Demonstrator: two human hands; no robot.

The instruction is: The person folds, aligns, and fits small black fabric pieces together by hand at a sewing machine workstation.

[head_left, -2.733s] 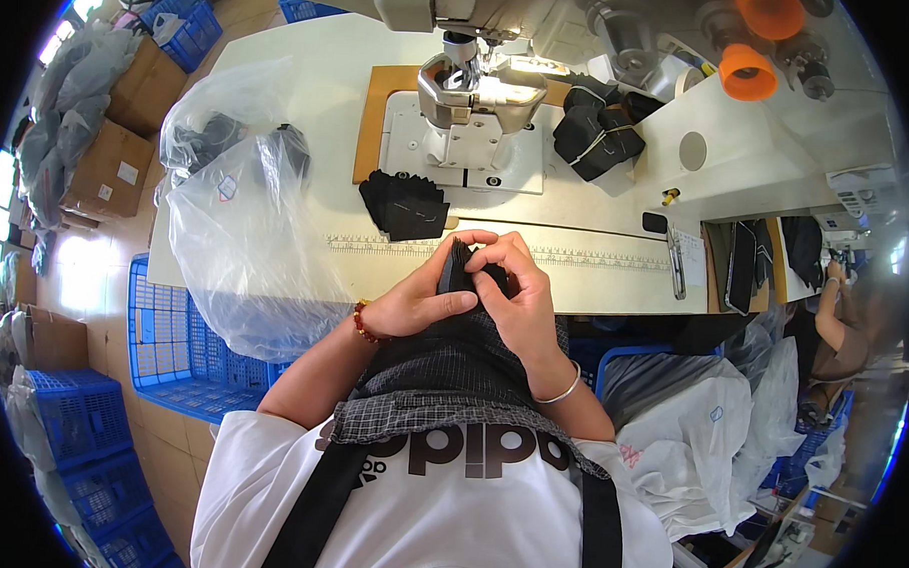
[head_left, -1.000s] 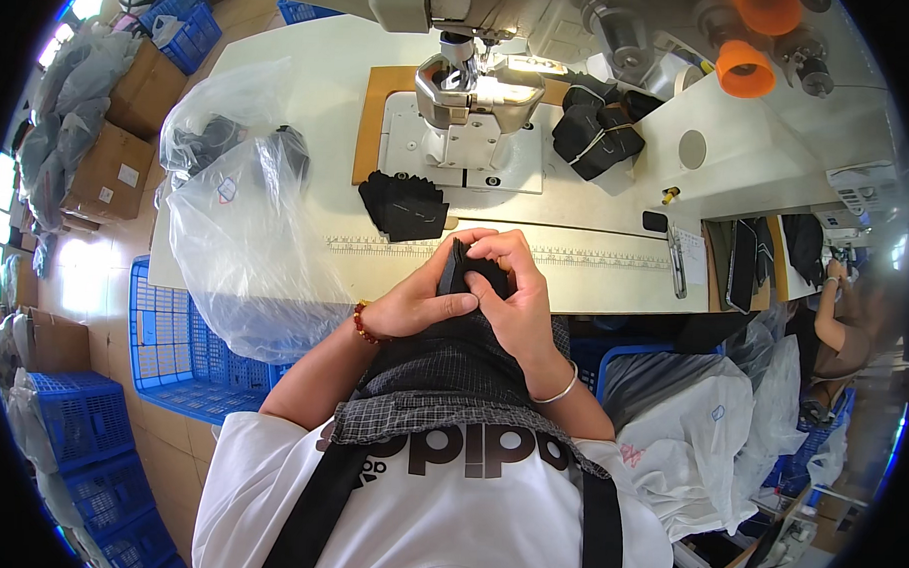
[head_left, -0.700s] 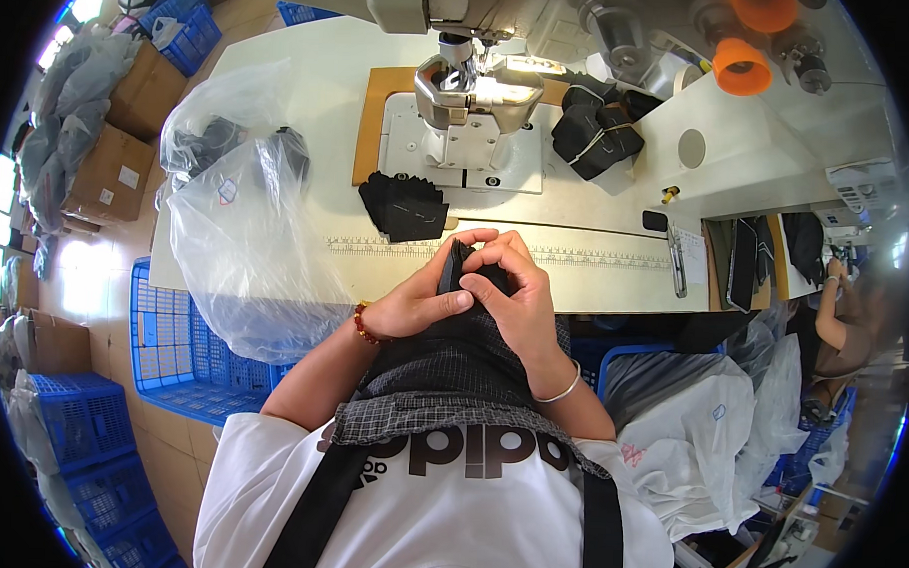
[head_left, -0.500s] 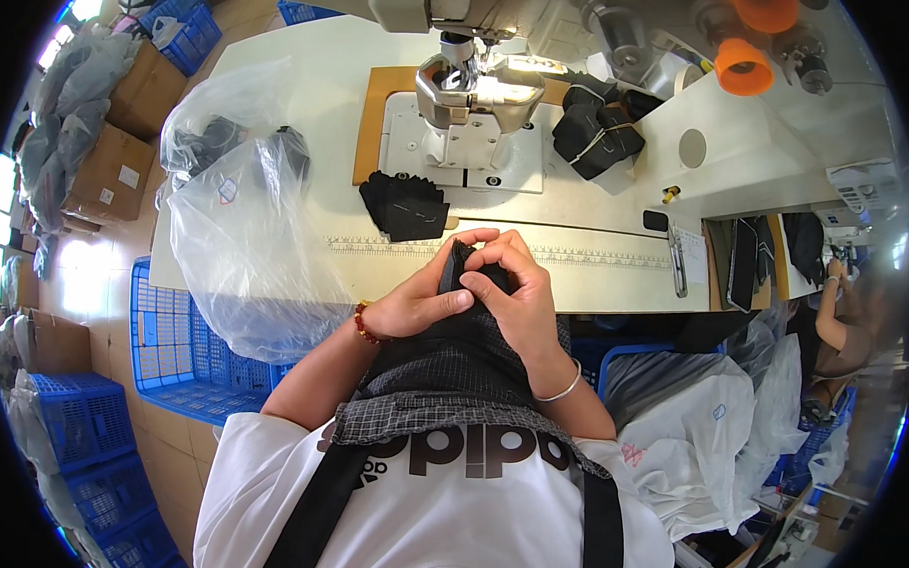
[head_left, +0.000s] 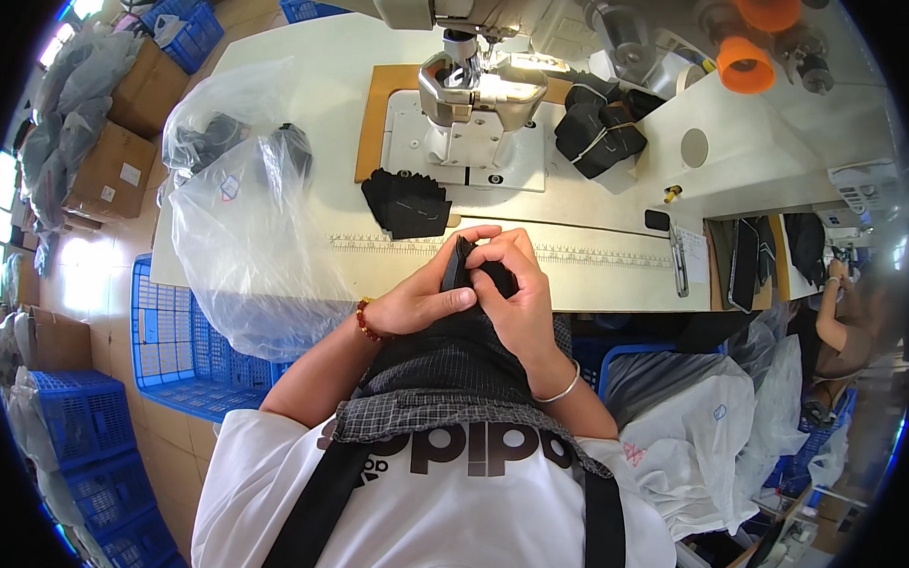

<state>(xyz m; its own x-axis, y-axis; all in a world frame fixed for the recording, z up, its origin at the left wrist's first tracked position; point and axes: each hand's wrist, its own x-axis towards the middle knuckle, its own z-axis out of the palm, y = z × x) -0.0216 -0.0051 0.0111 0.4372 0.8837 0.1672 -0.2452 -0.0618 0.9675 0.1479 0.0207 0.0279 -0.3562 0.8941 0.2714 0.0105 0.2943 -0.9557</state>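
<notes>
Over the table's front edge, both my hands hold a small stack of black fabric pieces (head_left: 456, 267). My left hand (head_left: 424, 295), with a beaded bracelet at its wrist, is closed around the stack's left side. My right hand (head_left: 518, 298), with a silver bangle, has its thumb and fingers bent in against the right part; its fingertips are partly hidden. Just beyond them on the table lies a fanned pile of black fabric pieces (head_left: 409, 206). A sewing machine (head_left: 475, 114) stands behind that pile.
Tied black bundles (head_left: 598, 139) sit right of the machine. A clear plastic bag (head_left: 251, 237) covers the table's left side, above a blue crate (head_left: 177, 344). Thread snips (head_left: 679, 265) and a black phone-like object (head_left: 656, 220) lie at right. Another person's arm (head_left: 831, 322) shows far right.
My right thumb has bent inward and down among the black pieces, and the stack's edges have parted slightly. My left hand keeps its hold almost unchanged.
</notes>
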